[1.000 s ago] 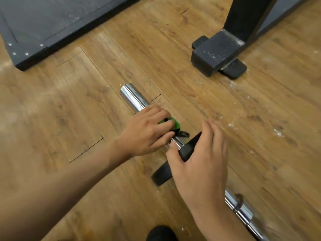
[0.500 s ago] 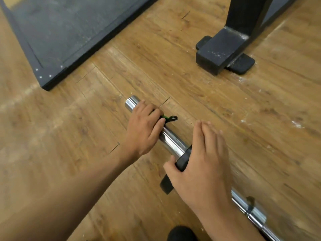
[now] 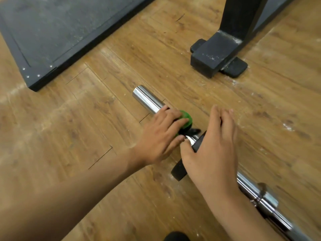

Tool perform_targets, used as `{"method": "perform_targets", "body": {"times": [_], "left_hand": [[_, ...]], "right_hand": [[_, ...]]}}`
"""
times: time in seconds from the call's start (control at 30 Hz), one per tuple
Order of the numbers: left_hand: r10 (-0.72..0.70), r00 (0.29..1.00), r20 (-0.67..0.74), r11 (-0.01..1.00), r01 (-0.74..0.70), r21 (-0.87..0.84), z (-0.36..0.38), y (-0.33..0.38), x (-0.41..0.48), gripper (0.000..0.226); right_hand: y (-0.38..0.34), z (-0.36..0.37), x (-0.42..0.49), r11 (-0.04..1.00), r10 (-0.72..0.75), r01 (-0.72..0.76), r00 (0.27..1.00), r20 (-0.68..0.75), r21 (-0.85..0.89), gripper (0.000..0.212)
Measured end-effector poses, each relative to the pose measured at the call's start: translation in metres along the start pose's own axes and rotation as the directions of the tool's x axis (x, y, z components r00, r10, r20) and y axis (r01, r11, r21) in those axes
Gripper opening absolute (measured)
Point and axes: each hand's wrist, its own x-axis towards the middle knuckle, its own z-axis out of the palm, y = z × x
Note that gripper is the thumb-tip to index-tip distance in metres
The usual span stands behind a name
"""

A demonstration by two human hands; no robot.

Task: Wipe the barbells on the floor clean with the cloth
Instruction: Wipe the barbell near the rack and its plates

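Note:
A chrome barbell [image 3: 147,100] lies diagonally on the wooden floor, its free sleeve end pointing up-left and its shaft running to the bottom right. My left hand [image 3: 161,136] presses a green and black cloth [image 3: 186,120] around the sleeve, near the inner end. My right hand [image 3: 212,150] rests over a small black weight plate [image 3: 178,171] on the bar, thumb on one side and fingers over the top. Most of the cloth is hidden under my left fingers.
A black rubber mat [image 3: 52,35] with a raised edge fills the upper left. A black metal rack foot [image 3: 213,56] on a rubber pad stands at the upper right. A dark shoe tip [image 3: 176,237] shows at the bottom edge. White dust specks dot the floor.
My left hand has slid the cloth back down the sleeve from near its free end toward the plate. The right hand stays on the plate.

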Motion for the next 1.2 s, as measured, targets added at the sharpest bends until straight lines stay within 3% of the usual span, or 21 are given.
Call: {"method": "perform_targets", "body": {"times": [0.07, 0.13, 0.23, 0.3, 0.33, 0.43, 0.53, 0.6, 0.73, 0.83, 0.97, 1.1, 1.2], "left_hand": [[0.165, 0.984, 0.073, 0.986, -0.163, -0.034, 0.008, 0.014, 0.004, 0.058], [0.243, 0.967, 0.073, 0.969, -0.246, 0.033, 0.009, -0.006, 0.017, 0.056], [0.113, 0.993, -0.032, 0.985, -0.108, 0.131, 0.013, -0.037, 0.037, 0.054], [-0.044, 0.99, -0.137, 0.996, 0.054, 0.071, 0.027, -0.027, 0.047, 0.053], [-0.06, 0.985, -0.164, 0.996, 0.069, 0.047, 0.036, -0.018, 0.05, 0.053], [0.161, 0.976, -0.15, 0.976, -0.135, 0.171, 0.059, -0.011, 0.059, 0.053], [0.279, 0.955, -0.101, 0.914, -0.232, 0.332, 0.06, -0.025, 0.078, 0.055], [0.244, 0.967, -0.077, 0.932, -0.212, 0.294, 0.054, -0.022, 0.097, 0.055], [0.217, 0.974, -0.07, 0.976, -0.215, 0.04, 0.043, 0.011, 0.143, 0.05], [0.275, 0.958, -0.077, 0.961, -0.276, 0.0, 0.044, 0.012, 0.154, 0.05], [0.397, 0.91, -0.119, 0.916, -0.386, 0.109, 0.045, -0.012, 0.123, 0.054], [0.123, 0.983, -0.138, 0.989, -0.109, 0.104, 0.019, -0.049, 0.103, 0.05], [-0.012, 0.995, -0.096, 0.997, 0.019, 0.069, 0.006, -0.045, 0.087, 0.042]], "right_hand": [[0.008, -0.01, 0.019, 0.994, 0.056, -0.059, 0.998, 0.032, 0.087, 0.096], [0.014, -0.02, 0.037, 0.985, 0.114, -0.114, 0.993, 0.013, 0.127, 0.091], [0.013, -0.022, 0.047, 0.996, 0.08, -0.073, 0.987, -0.142, 0.051, 0.07], [0.011, -0.019, 0.051, 0.999, 0.006, -0.011, 0.989, -0.149, -0.033, 0.062], [0.012, -0.02, 0.055, 0.999, -0.013, 0.007, 0.993, -0.119, -0.053, 0.064], [0.022, -0.035, 0.086, 0.998, 0.06, -0.06, 0.996, -0.069, 0.0, 0.061], [0.035, -0.05, 0.113, 0.994, 0.105, -0.11, 0.983, -0.154, -0.022, 0.053], [0.043, -0.054, 0.126, 0.981, 0.192, -0.19, 0.968, -0.159, 0.029, 0.049], [0.056, -0.061, 0.143, 0.922, 0.35, -0.33, 0.934, -0.071, 0.2, 0.046], [0.058, -0.063, 0.133, 0.931, 0.314, -0.293, 0.947, -0.066, 0.219, 0.046], [0.052, -0.047, 0.099, 0.98, 0.144, -0.123, 0.981, -0.128, 0.159, 0.055], [0.037, -0.039, 0.076, 1.0, 0.014, -0.014, 0.994, -0.105, -0.004, 0.049], [0.028, -0.052, 0.098, 0.994, 0.107, -0.106, 0.994, -0.014, 0.026, 0.052]]}}
